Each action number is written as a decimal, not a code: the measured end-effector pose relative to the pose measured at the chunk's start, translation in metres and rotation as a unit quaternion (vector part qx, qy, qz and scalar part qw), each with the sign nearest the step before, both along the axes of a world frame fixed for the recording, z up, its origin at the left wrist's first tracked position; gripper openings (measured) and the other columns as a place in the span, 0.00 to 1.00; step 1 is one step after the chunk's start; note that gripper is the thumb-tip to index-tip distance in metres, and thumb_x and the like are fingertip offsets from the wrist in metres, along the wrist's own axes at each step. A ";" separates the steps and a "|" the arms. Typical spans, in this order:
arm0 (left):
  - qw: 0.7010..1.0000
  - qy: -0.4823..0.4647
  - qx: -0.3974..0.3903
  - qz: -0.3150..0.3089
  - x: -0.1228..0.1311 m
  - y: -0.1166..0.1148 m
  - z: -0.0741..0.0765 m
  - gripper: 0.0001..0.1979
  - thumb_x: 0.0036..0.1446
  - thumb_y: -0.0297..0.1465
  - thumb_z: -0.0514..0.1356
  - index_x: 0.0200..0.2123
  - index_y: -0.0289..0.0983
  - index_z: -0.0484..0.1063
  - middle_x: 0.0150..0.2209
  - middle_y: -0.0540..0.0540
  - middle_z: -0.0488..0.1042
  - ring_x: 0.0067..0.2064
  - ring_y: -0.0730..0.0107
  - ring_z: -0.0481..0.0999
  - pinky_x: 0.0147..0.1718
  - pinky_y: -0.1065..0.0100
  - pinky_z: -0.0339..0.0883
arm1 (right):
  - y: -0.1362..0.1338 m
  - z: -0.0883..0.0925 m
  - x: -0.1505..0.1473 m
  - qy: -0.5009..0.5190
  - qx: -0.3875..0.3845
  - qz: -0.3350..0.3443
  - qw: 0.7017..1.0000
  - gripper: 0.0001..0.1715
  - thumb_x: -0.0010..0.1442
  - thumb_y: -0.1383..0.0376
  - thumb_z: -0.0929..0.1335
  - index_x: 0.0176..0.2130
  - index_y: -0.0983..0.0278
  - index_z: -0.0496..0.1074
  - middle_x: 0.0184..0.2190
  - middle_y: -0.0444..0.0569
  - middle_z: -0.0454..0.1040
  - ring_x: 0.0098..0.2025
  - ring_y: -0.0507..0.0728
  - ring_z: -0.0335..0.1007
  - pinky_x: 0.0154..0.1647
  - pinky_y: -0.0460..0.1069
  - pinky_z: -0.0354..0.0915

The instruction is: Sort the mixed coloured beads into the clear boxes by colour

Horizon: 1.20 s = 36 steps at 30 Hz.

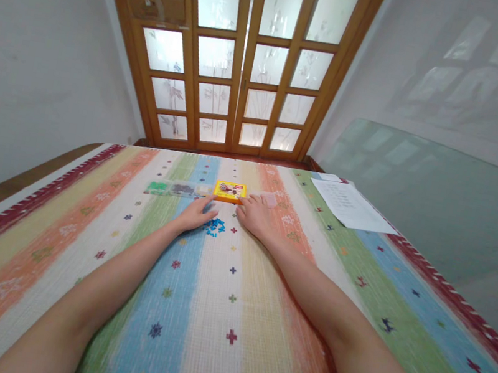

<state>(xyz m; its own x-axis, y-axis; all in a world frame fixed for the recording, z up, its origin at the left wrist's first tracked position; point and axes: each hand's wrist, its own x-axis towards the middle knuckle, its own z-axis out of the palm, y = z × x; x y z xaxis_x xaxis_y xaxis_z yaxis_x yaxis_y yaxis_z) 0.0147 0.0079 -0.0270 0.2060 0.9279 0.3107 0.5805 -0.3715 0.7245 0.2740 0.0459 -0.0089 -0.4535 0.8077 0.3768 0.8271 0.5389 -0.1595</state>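
Note:
Both my arms reach far forward over a striped, many-coloured cloth [211, 306]. My left hand [196, 214] lies flat on the cloth with fingers stretched out, just left of a small heap of blue pieces [215, 226]. My right hand [255, 213] rests palm down to the right of the heap, fingers extended toward a yellow box [230, 190] with a picture on its lid. Neither hand holds anything. The blue pieces lie between the two hands.
Clear bags of small green and dark pieces [173, 188] lie left of the yellow box. A pinkish bag [270, 198] sits right of it. White paper sheets [350, 204] lie at the far right. Wooden glazed doors [243, 59] stand behind.

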 end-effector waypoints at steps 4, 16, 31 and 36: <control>0.999 -0.042 0.019 0.015 -0.001 -0.003 0.001 0.28 0.62 0.40 0.62 0.63 0.39 0.70 0.62 0.37 0.72 0.61 0.53 0.72 0.66 0.49 0.60 | -0.008 0.003 0.000 0.005 0.017 -0.022 1.000 0.19 0.68 0.59 0.68 0.55 0.64 0.75 0.51 0.60 0.77 0.56 0.67 0.66 0.62 0.60 0.56; 0.995 -0.094 0.031 0.008 -0.001 -0.011 0.000 0.28 0.59 0.35 0.64 0.63 0.42 0.70 0.53 0.41 0.73 0.53 0.59 0.74 0.59 0.54 0.67 | -0.020 0.012 0.001 -0.004 0.050 0.003 0.999 0.19 0.69 0.54 0.68 0.53 0.61 0.76 0.49 0.59 0.75 0.54 0.67 0.64 0.62 0.62 0.58; 0.994 -0.105 -0.004 0.013 0.012 -0.025 0.003 0.39 0.62 0.34 0.62 0.74 0.42 0.54 0.52 0.41 0.79 0.52 0.58 0.79 0.60 0.51 0.67 | -0.021 0.016 -0.004 0.043 0.036 -0.040 0.998 0.24 0.75 0.51 0.60 0.49 0.59 0.79 0.43 0.55 0.76 0.41 0.60 0.72 0.36 0.51 0.61; 0.999 -0.014 0.038 0.004 0.014 -0.031 0.008 0.35 0.61 0.32 0.62 0.71 0.44 0.62 0.59 0.40 0.76 0.57 0.52 0.77 0.63 0.47 0.64 | -0.020 0.016 0.000 0.071 0.039 -0.033 0.996 0.23 0.74 0.51 0.61 0.46 0.59 0.79 0.42 0.54 0.76 0.40 0.59 0.72 0.35 0.51 0.60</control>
<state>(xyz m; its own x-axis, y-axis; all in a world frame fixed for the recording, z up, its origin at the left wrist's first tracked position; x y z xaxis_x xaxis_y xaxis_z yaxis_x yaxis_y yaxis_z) 0.0287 -0.0231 -0.0194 0.1881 0.9030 0.3864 0.5635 -0.4214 0.7106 0.2737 0.0256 0.0075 -0.3376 0.7999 0.4962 0.8334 0.4990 -0.2375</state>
